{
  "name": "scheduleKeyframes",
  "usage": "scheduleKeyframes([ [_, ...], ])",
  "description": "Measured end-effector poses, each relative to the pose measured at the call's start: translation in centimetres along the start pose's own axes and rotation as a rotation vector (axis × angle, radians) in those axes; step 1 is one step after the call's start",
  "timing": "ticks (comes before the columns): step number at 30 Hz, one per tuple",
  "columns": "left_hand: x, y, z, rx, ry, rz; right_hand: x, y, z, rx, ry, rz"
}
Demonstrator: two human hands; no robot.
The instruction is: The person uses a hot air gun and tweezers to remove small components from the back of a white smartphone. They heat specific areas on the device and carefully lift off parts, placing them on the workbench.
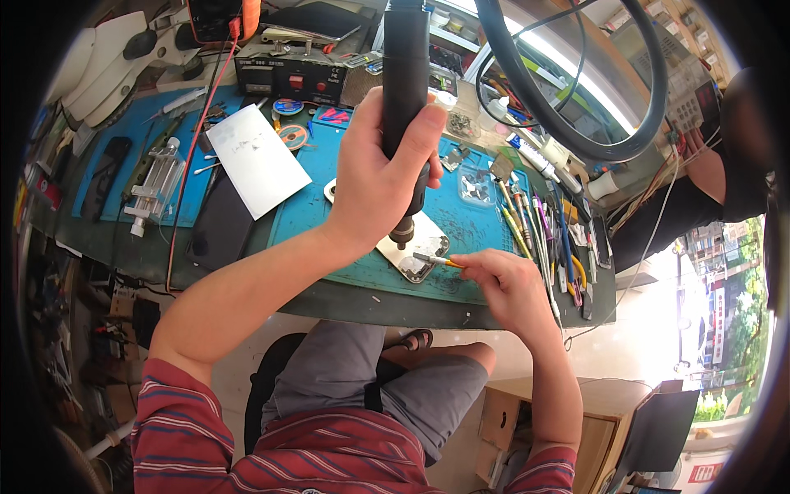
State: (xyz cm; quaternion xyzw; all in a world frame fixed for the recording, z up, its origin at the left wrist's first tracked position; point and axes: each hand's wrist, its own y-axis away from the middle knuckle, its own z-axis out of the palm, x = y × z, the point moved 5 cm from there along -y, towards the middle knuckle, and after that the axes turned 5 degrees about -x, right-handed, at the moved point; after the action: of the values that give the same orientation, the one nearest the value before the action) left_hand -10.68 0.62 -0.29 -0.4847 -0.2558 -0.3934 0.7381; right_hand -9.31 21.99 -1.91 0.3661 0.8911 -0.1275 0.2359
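Observation:
My left hand (374,177) is wrapped round the black handle of a hot air gun (406,70). Its metal nozzle points down, just above a white phone back (426,229) with dark parts at its near end. Between the fingertips of my right hand (508,288) is a small scraper-like tool (444,261) with an orange handle and a flat greyish tip. That tip lies over the phone's near right end; whether it touches is unclear. My left hand and the gun hide part of the phone, which rests on a blue work mat (329,262).
A white sheet (257,160) partly covers a dark flat device (220,226) at left, beside a clear clamp-like fixture (158,188). Tweezers, pens and pliers (578,272) crowd the right side. A thick black hose (568,136) loops overhead. Another person's arm (706,173) shows at far right.

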Motion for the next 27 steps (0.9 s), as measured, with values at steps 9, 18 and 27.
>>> scheduleKeyframes([
  [9,-0.5,-0.3,-0.1,0.084,0.063,0.018,-0.1,-0.2,0.5,0.046,-0.054,-0.056],
  [18,-2.3,-1.6,-5.2,0.142,0.024,-0.095,1.5,0.1,1.0,0.207,0.104,-0.179],
  [27,-2.5,-1.5,-3.5,0.115,-0.025,-0.156,2.7,0.8,2.8,0.28,0.103,-0.128],
])
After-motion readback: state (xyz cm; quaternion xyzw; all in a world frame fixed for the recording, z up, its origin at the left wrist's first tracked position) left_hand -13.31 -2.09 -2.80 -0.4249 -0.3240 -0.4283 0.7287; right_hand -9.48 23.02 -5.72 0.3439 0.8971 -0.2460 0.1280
